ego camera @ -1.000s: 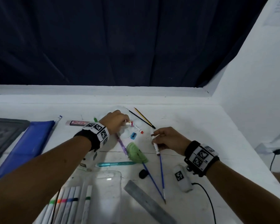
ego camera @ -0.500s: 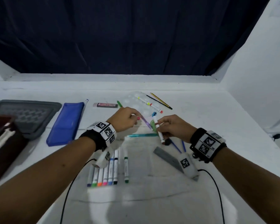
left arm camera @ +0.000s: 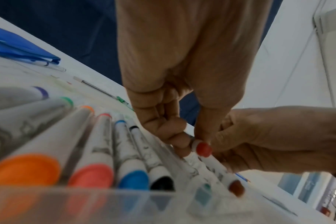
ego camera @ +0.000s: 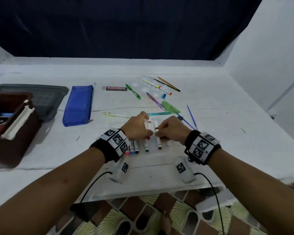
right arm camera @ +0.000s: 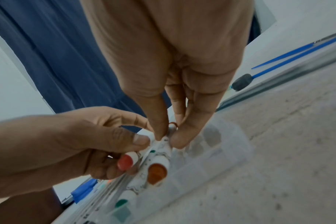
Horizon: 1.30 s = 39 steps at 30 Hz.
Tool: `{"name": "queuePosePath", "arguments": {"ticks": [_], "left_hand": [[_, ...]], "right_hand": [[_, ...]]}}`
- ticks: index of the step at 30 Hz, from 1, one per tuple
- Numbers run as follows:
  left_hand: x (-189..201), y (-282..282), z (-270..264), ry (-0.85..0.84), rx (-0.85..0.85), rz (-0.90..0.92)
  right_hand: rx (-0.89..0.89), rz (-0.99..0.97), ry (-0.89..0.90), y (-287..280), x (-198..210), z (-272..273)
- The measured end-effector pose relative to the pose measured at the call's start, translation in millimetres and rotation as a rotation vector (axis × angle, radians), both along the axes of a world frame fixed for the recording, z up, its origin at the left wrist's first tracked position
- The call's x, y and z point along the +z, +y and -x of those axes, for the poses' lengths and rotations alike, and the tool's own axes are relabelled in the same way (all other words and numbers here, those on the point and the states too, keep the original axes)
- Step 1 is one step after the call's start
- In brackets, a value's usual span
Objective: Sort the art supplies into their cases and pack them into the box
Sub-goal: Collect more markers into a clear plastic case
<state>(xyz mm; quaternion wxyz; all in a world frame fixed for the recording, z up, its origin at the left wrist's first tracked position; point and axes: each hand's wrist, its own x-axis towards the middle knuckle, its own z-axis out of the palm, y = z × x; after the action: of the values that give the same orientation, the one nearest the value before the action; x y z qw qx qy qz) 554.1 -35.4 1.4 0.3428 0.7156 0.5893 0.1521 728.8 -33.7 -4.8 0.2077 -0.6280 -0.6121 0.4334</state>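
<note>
A second ago my hands were out among the loose supplies at the back of the worktop [ego camera: 210, 126]; now both have come back to the clear marker case [ego camera: 166, 146] lying just in front of me, each carrying a marker it picked up there. The brown box [ego camera: 12, 129] stands well apart at the far left, with the blue pouch [ego camera: 78, 106] between it and the case. In the case a row of markers [left arm camera: 98, 151] already lies side by side, caps toward me.

My left hand [ego camera: 136, 128] has its fingers [left arm camera: 175, 136] curled round the red-capped marker [left arm camera: 202, 149], held just above the row and not yet set down. My right hand [ego camera: 171, 129] pinches the brown-capped marker [right arm camera: 157, 169] between thumb and fingertips [right arm camera: 179, 139], its cap end down in the case beside the green-capped marker [ego camera: 146, 147].

So, as I judge it, two more markers are about to join the row, while the pencils [ego camera: 168, 83], brushes [ego camera: 191, 116] and pens [ego camera: 133, 91] behind are not yet sorted, and the box packing is far off.
</note>
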Motion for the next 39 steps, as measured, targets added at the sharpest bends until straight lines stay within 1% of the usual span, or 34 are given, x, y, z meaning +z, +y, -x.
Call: {"name": "queuePosePath", "arguments": {"ticks": [3, 7, 11, 14, 16, 18, 20, 22, 31, 34, 37, 39], "left_hand": [[1.4, -6.4, -3.1, 0.124, -0.023, 0.021], [1.4, -14.5, -7.7, 0.218, -0.047, -0.021], [-0.6, -19.5, -9.3, 0.194, -0.043, -0.054], [1.8, -12.8, -2.1, 0.187, -0.025, -0.111], [4.6, -7.9, 2.5, 0.238, -0.059, -0.12], [7.6, -6.7, 4.0, 0.335, -0.136, -0.116], [9.4, -7.5, 3.0, 0.407, -0.186, -0.119], [7.6, -7.0, 2.8, 0.422, -0.195, -0.122], [5.5, -5.9, 4.1, 0.4, -0.201, -0.084], [5.7, -3.9, 4.5, 0.403, -0.21, -0.077], [4.3, -2.4, 2.0, 0.438, -0.207, -0.092], [2.4, -1.1, -0.6, 0.474, -0.216, -0.098]], "right_hand": [[0.0, -0.009, -0.082, 0.8, -3.1, 5.8], [-0.005, -0.047, -0.173, -1.1, -1.1, 10.1], [0.036, -0.042, -0.207, -0.5, 0.8, 11.8], [0.049, -0.047, -0.241, -1.3, 1.6, 14.4], [0.054, -0.061, -0.265, -2.0, 1.8, 16.1], [0.074, -0.087, -0.276, -3.6, 1.1, 18.3], [0.117, -0.126, -0.326, -5.6, 1.7, 20.9], [0.151, -0.156, -0.367, -8.4, 3.8, 23.2], [0.151, -0.125, -0.362, -7.7, 4.6, 23.0], [0.232, -0.066, -0.358, -5.2, 9.3, 21.4], [0.358, -0.067, -0.443, -4.4, 15.6, 19.7], [0.403, -0.073, -0.493, -5.3, 17.1, 19.7]]}}
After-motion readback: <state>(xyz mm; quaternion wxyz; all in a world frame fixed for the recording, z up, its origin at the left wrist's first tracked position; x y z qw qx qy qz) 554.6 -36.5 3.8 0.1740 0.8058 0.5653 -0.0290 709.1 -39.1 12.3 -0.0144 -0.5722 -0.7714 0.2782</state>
